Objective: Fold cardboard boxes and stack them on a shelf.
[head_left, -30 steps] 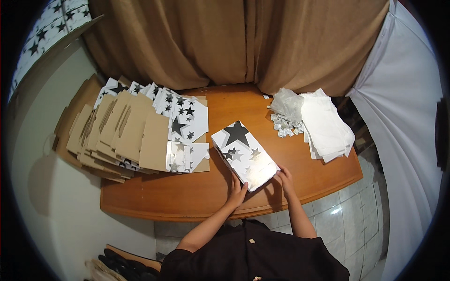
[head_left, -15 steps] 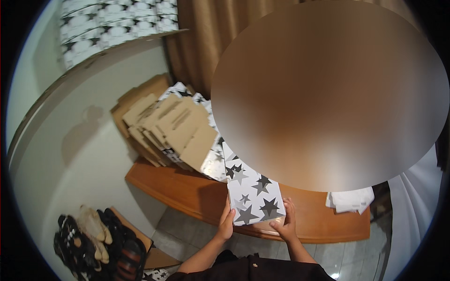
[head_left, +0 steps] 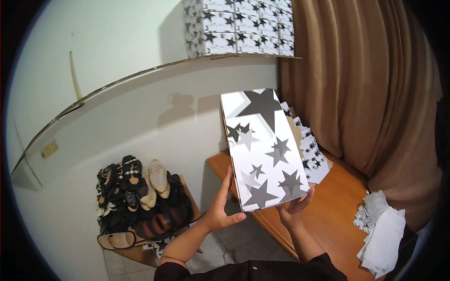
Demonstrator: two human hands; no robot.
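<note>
I hold a white box with grey and black stars (head_left: 262, 150) up in front of me, tilted, its long side pointing up toward the shelf. My left hand (head_left: 222, 208) grips its lower left edge. My right hand (head_left: 294, 207) supports its lower right corner from beneath. Both hands are raised above the left end of the wooden table (head_left: 328, 215).
A high shelf (head_left: 154, 75) carries several stacked star-patterned boxes (head_left: 239, 25). Flat star-printed sheets (head_left: 311, 157) lie on the table behind the box, white paper (head_left: 384, 234) at its right. A pile of sandals and shoes (head_left: 140, 196) sits low at the left. Brown curtains (head_left: 361, 84) hang behind.
The box has been lifted off the table and swung left and upward toward the shelf. My view has turned left, away from the table.
</note>
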